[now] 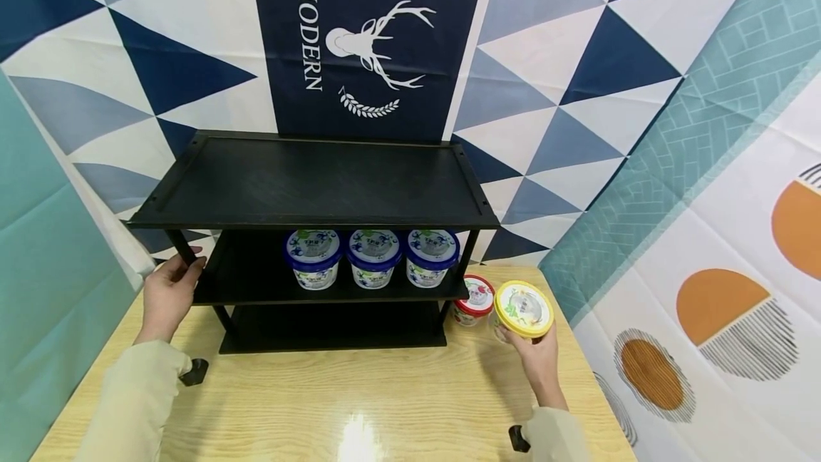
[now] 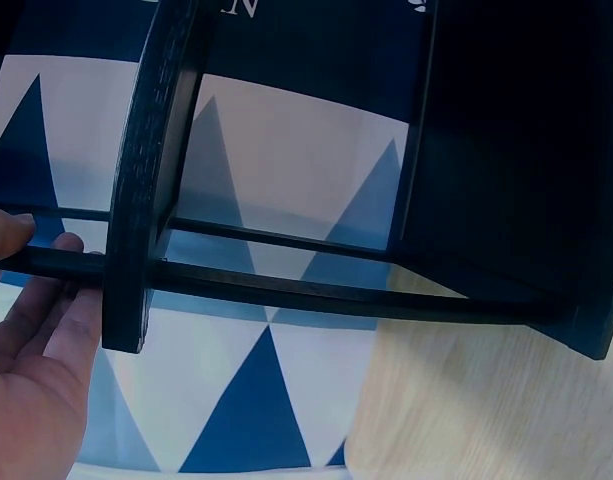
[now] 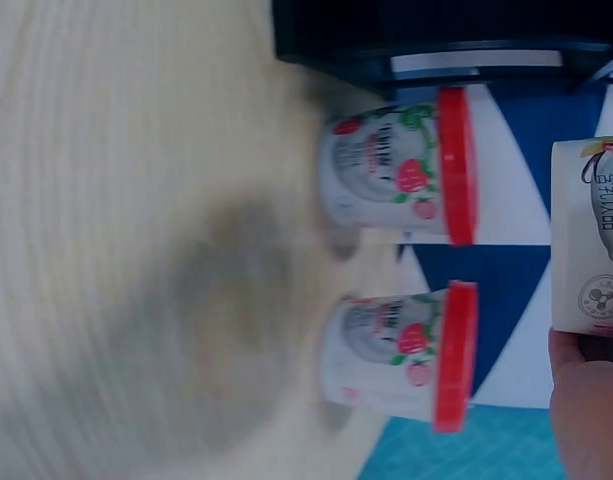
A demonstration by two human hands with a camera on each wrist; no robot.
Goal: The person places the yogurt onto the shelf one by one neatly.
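My left hand [image 1: 167, 294] grips the front left post [image 2: 56, 263] of a black shelf rack [image 1: 314, 184], thumb on one side and fingers on the other. At the right, my right hand [image 1: 539, 362] holds up a paper tub with a yellow lid [image 1: 524, 307], its white printed side [image 3: 591, 250] showing in the right wrist view. Two red-lidded tubs with strawberry prints, a nearer one [image 3: 391, 170] and another [image 3: 401, 355], stand on the table beside the rack. In the head view the yellow-lidded tub hides one of them.
Three blue-lidded tubs, left [image 1: 313, 259], centre [image 1: 374, 257] and right [image 1: 432, 257], line the rack's middle shelf under its top board. A wood-grain table [image 1: 308, 405] carries the rack. Patterned cloth walls [image 1: 545, 91] stand close behind and to the right.
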